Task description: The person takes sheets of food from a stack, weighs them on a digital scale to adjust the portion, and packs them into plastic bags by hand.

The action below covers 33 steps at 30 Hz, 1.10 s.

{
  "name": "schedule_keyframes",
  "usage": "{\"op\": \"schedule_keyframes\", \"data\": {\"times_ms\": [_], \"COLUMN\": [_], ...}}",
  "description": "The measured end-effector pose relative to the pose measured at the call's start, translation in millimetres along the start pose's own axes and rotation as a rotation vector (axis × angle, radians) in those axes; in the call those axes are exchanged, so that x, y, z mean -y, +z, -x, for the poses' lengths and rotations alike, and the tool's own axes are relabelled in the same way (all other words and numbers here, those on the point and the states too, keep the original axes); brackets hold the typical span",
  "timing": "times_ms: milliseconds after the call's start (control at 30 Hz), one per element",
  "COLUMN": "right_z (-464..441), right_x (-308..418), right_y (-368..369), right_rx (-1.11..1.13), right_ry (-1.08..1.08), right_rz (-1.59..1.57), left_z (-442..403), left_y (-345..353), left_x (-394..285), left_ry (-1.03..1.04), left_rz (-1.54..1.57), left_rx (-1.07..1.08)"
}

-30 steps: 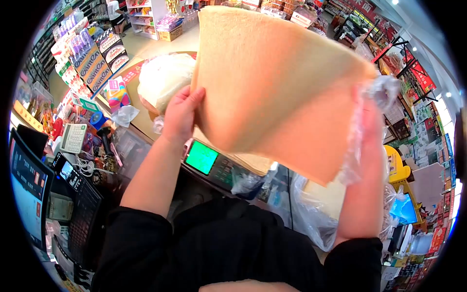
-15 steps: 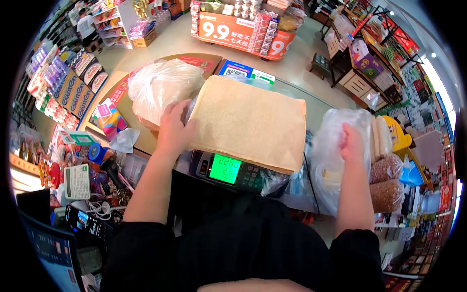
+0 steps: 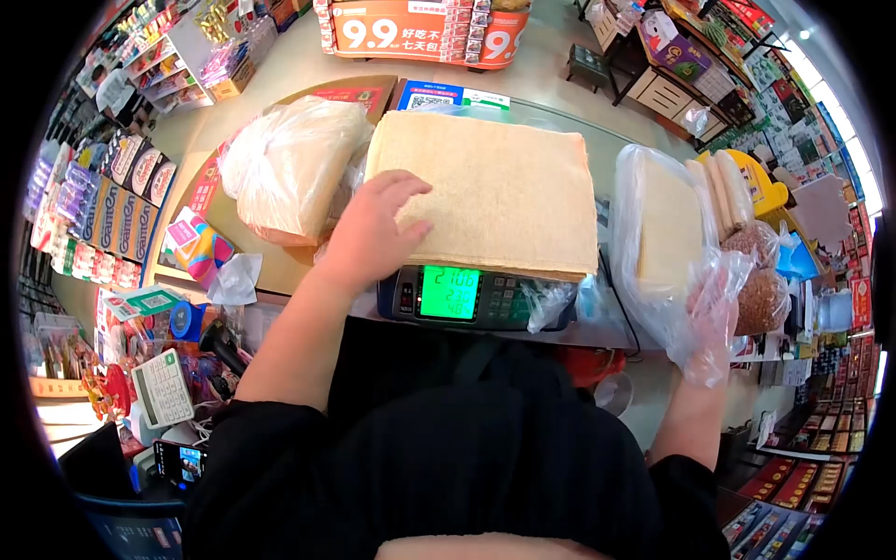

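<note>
A thick stack of flat beige sheets [image 3: 485,191], perhaps tofu skin, lies across a digital scale [image 3: 485,297] with a lit green display. On the stack's left edge, my left hand [image 3: 373,229] rests with fingers spread, touching the top sheet. To the right, a clear plastic bag [image 3: 644,224] holds more pale flat sheets. My right hand [image 3: 709,313] grips the loose near end of that bag; plastic film covers its fingers, so they show only partly. Left of the stack stands a knotted plastic bag of pale food [image 3: 299,163].
Bagged brown grains [image 3: 761,299] and a yellow container [image 3: 756,182] sit at the right. A calculator [image 3: 163,387], a handheld scanner [image 3: 219,345] and a phone [image 3: 179,462] are at the left. Beyond the counter stands an orange display [image 3: 411,35]; a person [image 3: 119,98] is far left.
My left hand has moved from the stack's side onto its top, and the stack shifted slightly. My right hand has come down to the bag's near end. The scale's reading has changed.
</note>
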State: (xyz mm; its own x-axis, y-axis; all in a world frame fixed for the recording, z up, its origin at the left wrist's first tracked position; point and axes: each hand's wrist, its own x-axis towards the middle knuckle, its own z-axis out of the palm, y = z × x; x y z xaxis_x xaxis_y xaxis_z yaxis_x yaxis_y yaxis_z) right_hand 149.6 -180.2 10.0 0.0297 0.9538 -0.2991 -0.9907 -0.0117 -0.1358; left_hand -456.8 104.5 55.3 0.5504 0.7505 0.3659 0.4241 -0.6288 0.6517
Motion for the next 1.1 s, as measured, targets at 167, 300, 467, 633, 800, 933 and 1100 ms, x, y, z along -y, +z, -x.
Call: {"op": "schedule_keyframes", "data": {"times_ms": [167, 300, 467, 633, 800, 933, 1100], "right_z": [-24.7, -46.3, -65.3, -89.7, -86.6, -48.7, -37.7], "right_x": [-82.9, -106.0, -43.1, -61.1, -48.6, -46.7, 2.3], "right_y": [71.4, 100.8, 23.2, -34.3, -37.0, -0.8, 0.1], "right_rx": [-0.104, -0.586, -0.929, -1.027, -0.713, -0.533, -0.919], "right_ry": [-0.233, -0.771, -0.850, -0.349, -0.134, 0.762, -0.615], "right_rz": [0.312, 1.414, 2.180, 2.576, 2.914, 2.472, 2.303], "left_z": [0.9, 11.1, 26.6, 56.3, 91.1, 108.2, 108.1], "left_y": [20.4, 25.4, 17.1, 12.5, 27.8, 42.6, 55.3], "left_x": [-14.1, -17.1, -16.7, -24.6, -40.2, -61.9, -85.9], "left_ry": [0.137, 0.212, 0.111, -0.066, -0.185, -0.272, -0.282], "left_rz": [-0.042, -0.110, -0.054, -0.017, -0.091, -0.084, -0.112], "left_rx": [0.158, 0.200, 0.055, -0.056, -0.126, -0.112, -0.109]}}
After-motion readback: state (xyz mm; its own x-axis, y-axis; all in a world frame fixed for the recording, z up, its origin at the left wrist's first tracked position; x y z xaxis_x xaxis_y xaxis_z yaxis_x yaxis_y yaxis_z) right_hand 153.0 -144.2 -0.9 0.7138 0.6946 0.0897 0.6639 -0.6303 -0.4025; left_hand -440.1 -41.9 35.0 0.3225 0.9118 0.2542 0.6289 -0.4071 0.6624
